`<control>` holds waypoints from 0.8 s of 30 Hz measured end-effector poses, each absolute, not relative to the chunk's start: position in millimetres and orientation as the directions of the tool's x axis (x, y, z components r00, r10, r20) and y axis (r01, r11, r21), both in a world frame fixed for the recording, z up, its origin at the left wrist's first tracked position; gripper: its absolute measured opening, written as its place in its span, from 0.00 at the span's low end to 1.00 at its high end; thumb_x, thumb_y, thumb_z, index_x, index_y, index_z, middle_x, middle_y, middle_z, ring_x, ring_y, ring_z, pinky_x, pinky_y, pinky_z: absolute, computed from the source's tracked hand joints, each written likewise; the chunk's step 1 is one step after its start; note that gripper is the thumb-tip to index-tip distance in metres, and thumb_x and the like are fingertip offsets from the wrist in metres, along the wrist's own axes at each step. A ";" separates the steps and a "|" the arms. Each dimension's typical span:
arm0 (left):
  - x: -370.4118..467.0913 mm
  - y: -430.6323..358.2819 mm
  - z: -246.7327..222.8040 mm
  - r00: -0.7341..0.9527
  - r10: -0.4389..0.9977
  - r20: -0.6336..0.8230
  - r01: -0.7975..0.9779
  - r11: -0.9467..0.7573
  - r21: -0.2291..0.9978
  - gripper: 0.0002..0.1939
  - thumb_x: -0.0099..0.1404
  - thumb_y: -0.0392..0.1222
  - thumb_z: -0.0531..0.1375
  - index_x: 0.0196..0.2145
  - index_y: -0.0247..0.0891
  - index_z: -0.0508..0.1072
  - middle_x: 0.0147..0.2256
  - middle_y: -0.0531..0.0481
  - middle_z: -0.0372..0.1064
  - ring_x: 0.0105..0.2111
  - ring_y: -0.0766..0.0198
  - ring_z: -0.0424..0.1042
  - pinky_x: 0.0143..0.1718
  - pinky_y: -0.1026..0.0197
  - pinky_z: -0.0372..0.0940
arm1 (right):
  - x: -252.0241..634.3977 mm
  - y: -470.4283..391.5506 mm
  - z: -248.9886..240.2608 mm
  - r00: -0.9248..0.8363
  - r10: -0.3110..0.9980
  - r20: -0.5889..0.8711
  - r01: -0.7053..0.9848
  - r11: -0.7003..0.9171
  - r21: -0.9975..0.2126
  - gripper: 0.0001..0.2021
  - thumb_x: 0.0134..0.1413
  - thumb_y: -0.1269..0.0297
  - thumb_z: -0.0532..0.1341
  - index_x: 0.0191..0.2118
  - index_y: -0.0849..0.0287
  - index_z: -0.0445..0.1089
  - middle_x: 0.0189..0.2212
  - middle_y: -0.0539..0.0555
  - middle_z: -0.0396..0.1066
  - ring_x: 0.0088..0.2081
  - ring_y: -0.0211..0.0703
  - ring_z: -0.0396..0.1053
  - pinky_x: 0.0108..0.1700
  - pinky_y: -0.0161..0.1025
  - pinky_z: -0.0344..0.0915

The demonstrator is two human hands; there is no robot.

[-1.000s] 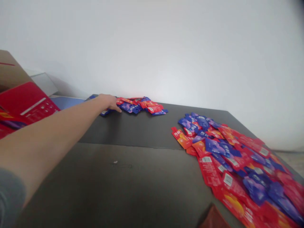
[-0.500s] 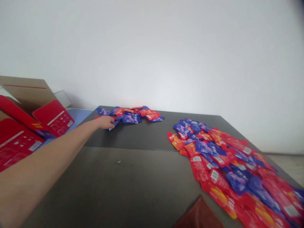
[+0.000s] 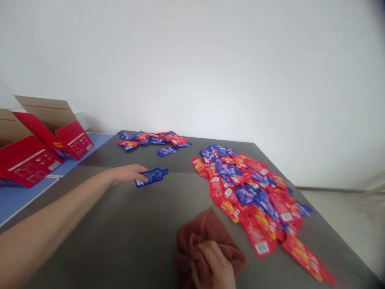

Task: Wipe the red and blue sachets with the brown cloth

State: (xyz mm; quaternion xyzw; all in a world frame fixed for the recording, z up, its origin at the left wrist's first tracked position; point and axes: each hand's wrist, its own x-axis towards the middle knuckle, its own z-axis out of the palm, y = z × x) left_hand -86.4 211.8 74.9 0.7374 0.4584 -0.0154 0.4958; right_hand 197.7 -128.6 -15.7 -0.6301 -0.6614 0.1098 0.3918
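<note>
My left hand (image 3: 132, 174) pinches the end of a blue pouch (image 3: 154, 176) above the dark table (image 3: 144, 224). Bunched under my right hand (image 3: 215, 265) is a brown cloth (image 3: 207, 226), gripped in its fingers near the front of the table. A large heap of red and blue pouches (image 3: 249, 184) spreads over the table's right side. Farther back on the left lies a smaller pile of such pouches (image 3: 150, 138), with one blue pouch (image 3: 166, 151) just in front of it.
Two open red cardboard boxes, one nearer (image 3: 28, 160) and one farther (image 3: 73, 138), stand on a blue surface (image 3: 15, 202) to the left. A white wall (image 3: 192, 68) rises behind the table.
The view has shifted. My left hand has come back from the far pile, now with a blue pouch in it. My right hand has come into view, holding the brown cloth.
</note>
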 end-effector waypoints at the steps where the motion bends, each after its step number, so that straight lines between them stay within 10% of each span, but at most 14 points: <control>1: -80.5 197.6 75.3 0.592 0.634 -0.497 0.674 -0.051 0.737 0.19 0.53 0.54 0.65 0.39 0.39 0.76 0.33 0.51 0.76 0.34 0.57 0.74 0.37 0.61 0.66 | 198.1 -127.6 -10.4 0.074 0.921 0.381 0.722 0.215 -0.658 0.12 0.54 0.69 0.61 0.45 0.51 0.74 0.38 0.53 0.75 0.39 0.44 0.75 0.41 0.36 0.72; 7: -31.6 109.3 69.4 0.666 0.510 -0.544 0.634 -0.004 0.773 0.16 0.54 0.52 0.65 0.36 0.39 0.77 0.30 0.52 0.75 0.29 0.61 0.72 0.31 0.63 0.65 | 195.8 -95.7 39.2 0.082 0.927 0.367 0.634 0.235 -0.736 0.11 0.59 0.67 0.62 0.48 0.53 0.74 0.47 0.56 0.71 0.46 0.45 0.71 0.50 0.39 0.67; 11: -5.8 69.5 56.0 0.717 0.492 -0.495 0.599 -0.071 0.797 0.13 0.54 0.51 0.65 0.31 0.39 0.77 0.28 0.53 0.71 0.28 0.62 0.69 0.29 0.64 0.62 | 204.0 -44.8 53.1 -0.243 0.942 0.233 0.687 0.337 -0.644 0.14 0.53 0.63 0.69 0.46 0.48 0.76 0.65 0.53 0.55 0.55 0.47 0.66 0.55 0.41 0.64; 17: -6.7 54.1 35.4 0.616 0.621 -0.484 0.571 0.071 0.818 0.18 0.54 0.52 0.65 0.38 0.38 0.76 0.29 0.51 0.72 0.27 0.63 0.69 0.26 0.64 0.62 | 221.8 -8.2 40.7 -0.425 0.905 -0.032 0.679 0.294 -0.673 0.06 0.48 0.68 0.68 0.35 0.55 0.75 0.31 0.45 0.73 0.33 0.37 0.68 0.35 0.32 0.59; 24: -7.4 46.7 26.2 0.548 0.712 -0.440 0.554 0.085 0.828 0.19 0.53 0.51 0.64 0.39 0.37 0.74 0.30 0.50 0.72 0.27 0.62 0.71 0.22 0.64 0.65 | 217.2 -25.9 28.6 -0.356 0.935 -0.004 0.607 0.227 -0.761 0.07 0.46 0.69 0.67 0.35 0.56 0.74 0.31 0.44 0.73 0.32 0.36 0.66 0.33 0.32 0.55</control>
